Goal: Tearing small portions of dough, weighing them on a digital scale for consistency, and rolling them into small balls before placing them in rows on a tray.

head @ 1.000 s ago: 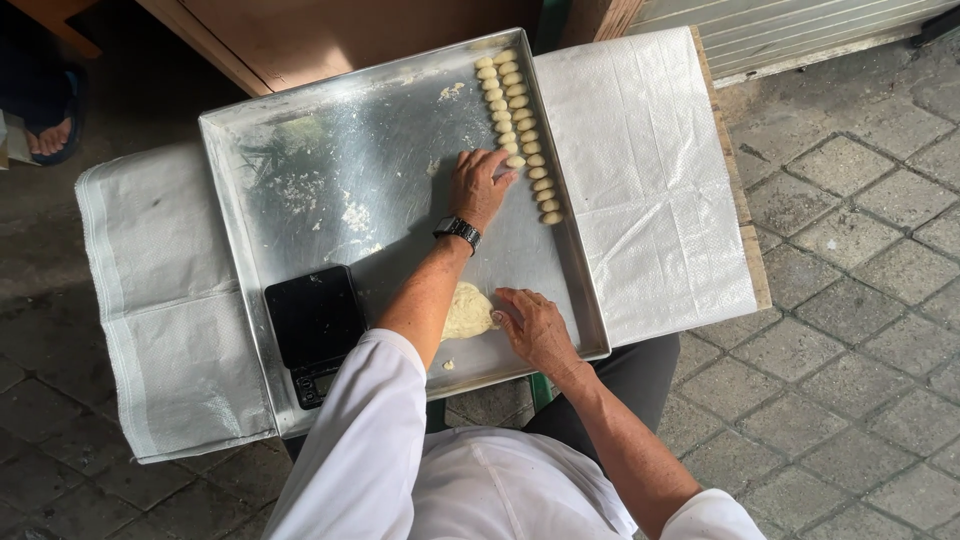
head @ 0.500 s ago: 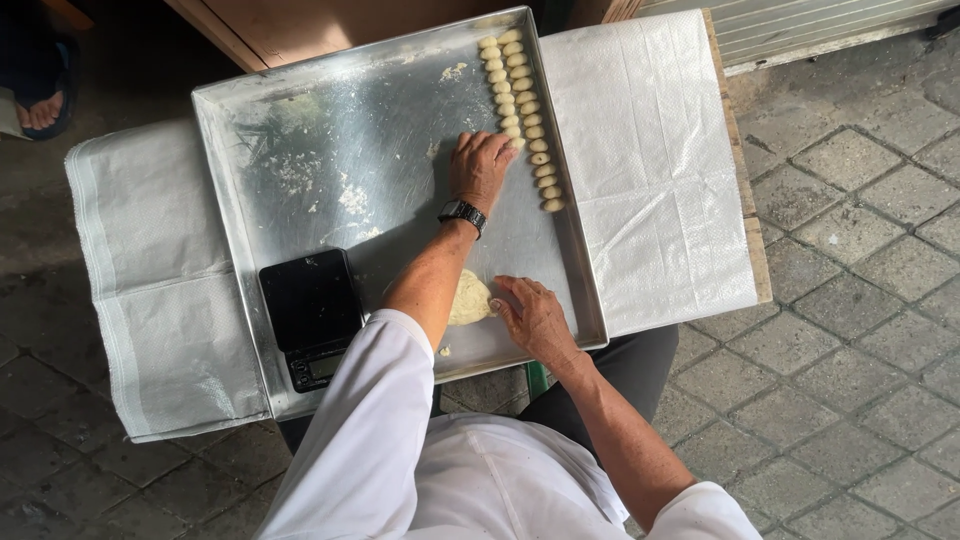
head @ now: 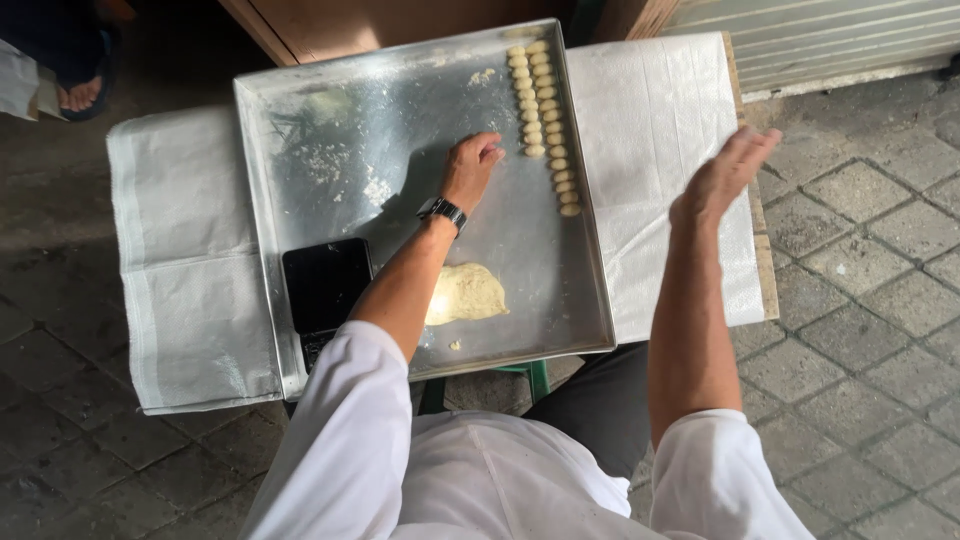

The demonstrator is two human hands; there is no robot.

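A large metal tray [head: 300, 130] lies on a small table covered with white cloth [head: 190, 270]. Two rows of small pale dough pieces [head: 541, 120] run along the tray's right side. My left hand [head: 470, 168], with a black wristwatch, rests palm down on the tray just left of these rows, fingers loosely curled; whether it holds a piece is hidden. A flattened lump of yellow dough [head: 468, 293] lies near the tray's front edge. My right hand [head: 722, 180] is raised in the air over the cloth to the right of the tray, open and holding nothing.
A black phone [head: 325, 285] lies at the tray's front left corner. Flour dust marks the tray's left half. Another person's sandalled foot [head: 82, 93] shows at the far left. Grey paving stones [head: 860, 300] surround the table, with a wooden cabinet behind.
My right hand has left the dough lump and lifted up and out to the right of the tray. My left hand stays by the rows of dough pieces.
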